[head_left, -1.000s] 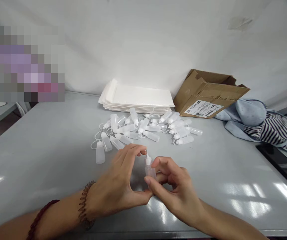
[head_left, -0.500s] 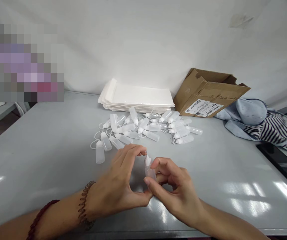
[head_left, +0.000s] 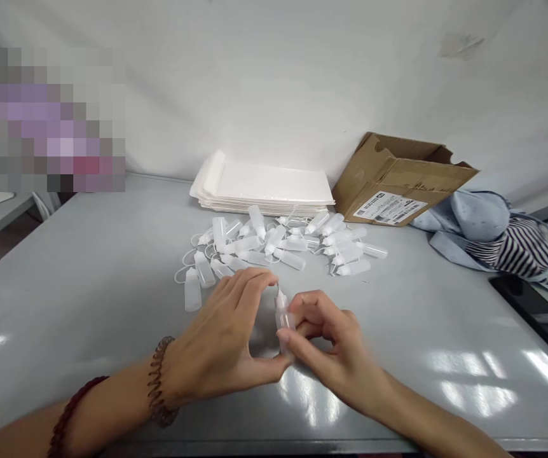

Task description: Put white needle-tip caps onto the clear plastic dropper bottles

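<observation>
- Our left hand (head_left: 219, 324) and right hand (head_left: 334, 350) are together, both clamped on a dropper bottle (head_left: 282, 318).
- The bottle sits between them above the table (head_left: 88, 267), its long axis nearly upright, needle tip pointing far.
- Left fingertips (head_left: 264, 277) reach its neck; right fingers (head_left: 300, 305) grip its body.
- A bottle pile (head_left: 255, 248) lies farther off, beyond our left hand.

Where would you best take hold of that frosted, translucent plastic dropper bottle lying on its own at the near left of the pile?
Pinch its wide cylindrical body between thumb and fingers, coming from the near side with the left hand. The body lies closest to the person and apart from the pile of bottles, while the narrow white cap points away and trails a thin loop.
</observation>
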### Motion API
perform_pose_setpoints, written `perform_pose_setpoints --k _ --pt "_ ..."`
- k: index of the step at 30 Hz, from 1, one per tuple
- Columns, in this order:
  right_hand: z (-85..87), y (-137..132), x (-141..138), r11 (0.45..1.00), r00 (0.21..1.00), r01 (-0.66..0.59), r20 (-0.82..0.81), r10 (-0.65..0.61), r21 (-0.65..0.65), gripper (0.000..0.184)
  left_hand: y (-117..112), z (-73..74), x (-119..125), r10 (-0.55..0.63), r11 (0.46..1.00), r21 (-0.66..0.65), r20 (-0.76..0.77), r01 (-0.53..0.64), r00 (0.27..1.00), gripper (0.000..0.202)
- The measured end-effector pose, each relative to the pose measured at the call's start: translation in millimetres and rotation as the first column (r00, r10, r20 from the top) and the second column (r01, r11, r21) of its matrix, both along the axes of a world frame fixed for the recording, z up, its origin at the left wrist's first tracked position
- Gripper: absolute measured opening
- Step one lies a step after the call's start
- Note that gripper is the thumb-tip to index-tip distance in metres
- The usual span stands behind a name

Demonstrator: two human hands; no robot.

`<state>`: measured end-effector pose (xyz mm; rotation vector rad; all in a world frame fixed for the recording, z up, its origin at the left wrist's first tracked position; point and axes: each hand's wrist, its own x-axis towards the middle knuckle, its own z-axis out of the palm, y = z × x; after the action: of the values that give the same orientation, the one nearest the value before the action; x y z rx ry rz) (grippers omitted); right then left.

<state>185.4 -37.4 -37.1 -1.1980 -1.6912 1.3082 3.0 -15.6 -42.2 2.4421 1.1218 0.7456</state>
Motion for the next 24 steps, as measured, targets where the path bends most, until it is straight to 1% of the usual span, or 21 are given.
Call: perform_pose_setpoints --k 2,4,5,6,7,8,9,10,11,13,15,16,19,21,22,23,24 --pt "5.5 9.4 8.7 0.995 0.996 0.042 0.073 -0.049 0.086 0.018 5.0 0.8 -2.5 0.031 0.999 0.038 -0.020 -0.031 0.999 0.062" --pt "9.6 21.5 23.3 0.964 0.958 0.142 0.214 -0.192 0.226 0.016 11.8 0.2 -6.1 0.098 0.991 0.098 -0.037 -0.094 0.994 0.064" --pt "10.9 28.2 32.4 0.923 0.911 0.196 0.287 -0.296 0.331 0.014 15.5 -0.5 -8.3 0.144 0.982 0.129 -0.042 -0.138 0.989 0.064" --pt "11.6 34.9 42.3 0.871 0.851 0.203 0.359 -0.383 0.448 0.011 19.1 -1.2 -10.6 0.196 0.970 0.155 -0.047 -0.187 0.980 0.064" --pt "11.7 41.3 52.4 0.820 0.787 0.177 0.422 -0.450 0.544 0.009 22.4 -1.8 -12.9 0.246 0.956 0.177 -0.049 -0.234 0.968 0.065" --pt "11.6 47.1 62.2 0.792 0.727 0.115 0.492 -0.478 0.599 0.009 25.2 -2.0 -15.1 0.290 0.942 0.189 -0.052 -0.276 0.956 0.065" --pt "11.2 52.1 71.2 0.777 0.670 0.058 0.553 -0.496 0.626 0.012 27.5 -1.9 -17.2 0.326 0.931 0.191 -0.055 -0.310 0.944 0.066" --pt "10.8 56.0 79.1 0.776 0.628 0.009 0.600 -0.496 0.631 0.015 29.1 -1.2 -19.1 0.355 0.922 0.185 -0.056 -0.340 0.933 0.066" --pt "10.4 58.8 85.3 0.791 0.597 -0.033 0.646 -0.475 0.611 0.019 30.2 -0.1 -20.7 0.378 0.915 0.173 -0.055 -0.364 0.924 0.065" --pt "9.7 61.4 92.6 0.845 0.531 -0.076 0.739 -0.415 0.529 0.024 30.9 2.9 -22.9 0.404 0.908 0.143 -0.042 -0.395 0.914 0.062" --pt "9.1 61.3 93.3 0.897 0.450 -0.105 0.825 -0.341 0.429 0.027 30.6 6.1 -23.8 0.418 0.904 0.114 -0.023 -0.412 0.908 0.057" --pt "8.7 60.9 91.8 0.914 0.405 -0.122 0.860 -0.310 0.387 0.028 30.4 7.2 -23.9 0.420 0.903 0.103 -0.016 -0.416 0.907 0.054" --pt "8.4 59.6 84.8 0.932 0.295 -0.169 0.918 -0.263 0.322 0.029 29.4 8.0 -22.9 0.413 0.907 0.088 -0.002 -0.412 0.911 0.047" --pt "9.6 58.8 81.2 0.938 0.268 -0.170 0.930 -0.250 0.301 0.028 28.3 6.9 -21.5 0.395 0.915 0.083 0.005 -0.394 0.919 0.044" --pt "10.8 58.3 80.3 0.943 0.280 -0.160 0.930 -0.240 0.292 0.027 27.4 6.3 -20.7 0.382 0.921 0.083 0.011 -0.381 0.924 0.043" --pt "12.4 57.4 79.7 0.948 0.312 -0.144 0.922 -0.227 0.283 0.025 26.4 5.7 -19.9 0.366 0.927 0.084 0.021 -0.367 0.930 0.041" --pt "14.3 56.3 79.2 0.954 0.365 -0.126 0.907 -0.210 0.272 0.024 25.2 5.4 -19.0 0.345 0.934 0.085 0.033 -0.346 0.938 0.039"
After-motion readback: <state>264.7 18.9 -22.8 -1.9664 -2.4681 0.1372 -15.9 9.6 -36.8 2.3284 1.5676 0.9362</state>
